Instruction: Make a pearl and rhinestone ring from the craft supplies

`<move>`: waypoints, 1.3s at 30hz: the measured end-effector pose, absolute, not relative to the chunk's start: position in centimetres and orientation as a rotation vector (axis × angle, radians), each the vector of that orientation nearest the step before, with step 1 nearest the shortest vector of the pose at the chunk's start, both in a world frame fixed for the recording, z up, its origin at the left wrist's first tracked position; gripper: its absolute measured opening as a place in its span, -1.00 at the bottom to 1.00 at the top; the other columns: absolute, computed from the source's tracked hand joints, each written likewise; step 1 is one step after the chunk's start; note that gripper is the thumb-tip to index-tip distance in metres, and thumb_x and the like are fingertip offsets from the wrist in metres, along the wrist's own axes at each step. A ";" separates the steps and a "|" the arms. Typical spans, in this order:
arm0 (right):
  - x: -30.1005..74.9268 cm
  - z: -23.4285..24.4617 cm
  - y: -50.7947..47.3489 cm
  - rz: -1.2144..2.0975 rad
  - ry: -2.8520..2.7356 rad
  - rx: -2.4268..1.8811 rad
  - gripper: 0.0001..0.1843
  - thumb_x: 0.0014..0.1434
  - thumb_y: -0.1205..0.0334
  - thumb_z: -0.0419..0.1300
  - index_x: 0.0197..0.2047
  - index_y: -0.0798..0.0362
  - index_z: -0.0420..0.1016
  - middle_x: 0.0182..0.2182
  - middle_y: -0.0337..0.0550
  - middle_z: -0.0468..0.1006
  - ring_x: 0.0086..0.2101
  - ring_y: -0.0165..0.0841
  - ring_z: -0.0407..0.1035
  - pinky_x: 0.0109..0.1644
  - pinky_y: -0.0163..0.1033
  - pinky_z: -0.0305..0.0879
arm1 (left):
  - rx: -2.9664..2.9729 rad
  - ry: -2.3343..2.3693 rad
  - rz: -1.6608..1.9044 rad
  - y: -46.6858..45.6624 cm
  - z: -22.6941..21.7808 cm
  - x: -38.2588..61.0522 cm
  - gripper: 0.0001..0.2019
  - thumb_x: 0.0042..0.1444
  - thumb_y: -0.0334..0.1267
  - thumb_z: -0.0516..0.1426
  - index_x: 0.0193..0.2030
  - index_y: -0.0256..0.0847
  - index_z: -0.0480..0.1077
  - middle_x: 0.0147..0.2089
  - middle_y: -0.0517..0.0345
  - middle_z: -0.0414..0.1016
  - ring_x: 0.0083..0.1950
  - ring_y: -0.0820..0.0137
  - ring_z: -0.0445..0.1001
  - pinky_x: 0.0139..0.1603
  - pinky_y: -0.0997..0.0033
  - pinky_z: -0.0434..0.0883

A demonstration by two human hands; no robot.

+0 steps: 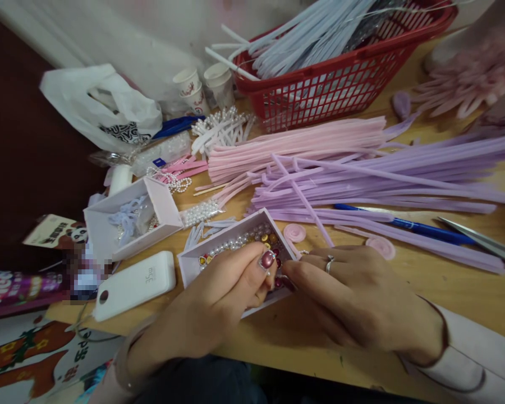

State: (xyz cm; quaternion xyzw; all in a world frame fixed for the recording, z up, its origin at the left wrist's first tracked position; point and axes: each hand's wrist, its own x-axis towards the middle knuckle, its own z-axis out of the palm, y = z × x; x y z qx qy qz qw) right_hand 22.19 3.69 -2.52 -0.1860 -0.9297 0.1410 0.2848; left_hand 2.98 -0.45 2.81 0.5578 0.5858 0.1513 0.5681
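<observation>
A small white box (202,255) of pearl beads and coloured gems (252,237) sits at the front of the wooden table (458,292). My left hand (219,303) reaches into it from the left, thumb and fingers pinched together at the gems. My right hand (362,297), a ring on one finger, comes in from the right, its fingertips meeting the left hand's over the box. What the fingers pinch is too small to make out. Two pink coiled spirals (294,232) lie just behind the box.
Long purple (404,179) and pink pipe cleaners (294,143) cover the table's middle. A red basket (340,84) of white ones stands behind. A second white box (130,221), a white power bank (134,285), paper cups (202,87), a blue pen (425,229) and scissors (483,242) lie around.
</observation>
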 end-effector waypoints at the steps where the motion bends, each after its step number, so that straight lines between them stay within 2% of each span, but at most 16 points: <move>1: 22.2 -2.5 3.7 0.377 -2.488 -0.498 -0.72 0.24 0.51 -0.12 -0.33 0.07 0.33 -0.59 -0.27 0.40 -0.59 -0.40 0.21 -0.50 -0.27 0.02 | 1.293 1.369 0.359 -0.5 2.7 2.9 -0.64 0.40 -0.05 -0.17 -0.38 -0.15 0.16 -0.53 0.35 0.07 -0.53 0.52 0.06 -0.51 0.52 0.17; 7: 22.2 -2.8 3.7 0.375 -2.478 -0.485 -0.72 0.26 0.50 -0.11 -0.33 0.09 0.36 -0.58 -0.26 0.40 -0.59 -0.40 0.21 -0.51 -0.27 0.04 | 1.228 1.370 0.395 -0.6 2.5 2.8 -0.64 0.39 -0.01 -0.14 -0.34 -0.15 0.22 -0.52 0.35 0.07 -0.53 0.52 0.04 -0.52 0.52 0.14; 16: 22.4 -2.6 3.7 0.353 -2.479 -0.480 -0.68 0.28 0.50 -0.12 -0.38 0.10 0.37 -0.61 -0.27 0.37 -0.60 -0.41 0.17 -0.51 -0.27 0.03 | 1.190 1.345 0.369 -0.3 3.0 3.0 -0.66 0.39 -0.03 -0.15 -0.35 -0.17 0.16 -0.53 0.38 0.06 -0.53 0.54 0.04 -0.50 0.52 0.13; 22: 22.3 -2.5 3.7 0.346 -2.492 -0.487 -0.69 0.28 0.48 -0.11 -0.37 0.10 0.38 -0.59 -0.27 0.37 -0.60 -0.41 0.17 -0.51 -0.26 0.02 | 1.225 1.353 0.368 -0.4 2.9 2.9 -0.67 0.41 -0.09 -0.15 -0.36 -0.17 0.16 -0.51 0.37 0.08 -0.51 0.55 0.05 -0.49 0.53 0.12; 28: 22.3 -2.5 3.8 0.349 -2.504 -0.479 -0.70 0.29 0.47 -0.12 -0.33 0.10 0.38 -0.58 -0.26 0.39 -0.59 -0.40 0.20 -0.50 -0.25 0.03 | 1.251 1.358 0.428 -0.5 2.6 2.8 -0.64 0.40 -0.06 -0.13 -0.38 -0.18 0.18 -0.50 0.36 0.12 -0.50 0.56 0.07 -0.50 0.53 0.11; 39: 22.2 -2.8 3.8 0.343 -2.481 -0.502 -0.72 0.28 0.49 -0.12 -0.34 0.08 0.34 -0.60 -0.26 0.39 -0.60 -0.40 0.19 -0.52 -0.26 0.02 | 1.206 1.377 0.374 -0.1 2.9 3.0 -0.66 0.39 -0.08 -0.11 -0.41 -0.17 0.11 -0.52 0.37 0.08 -0.51 0.55 0.06 -0.50 0.52 0.11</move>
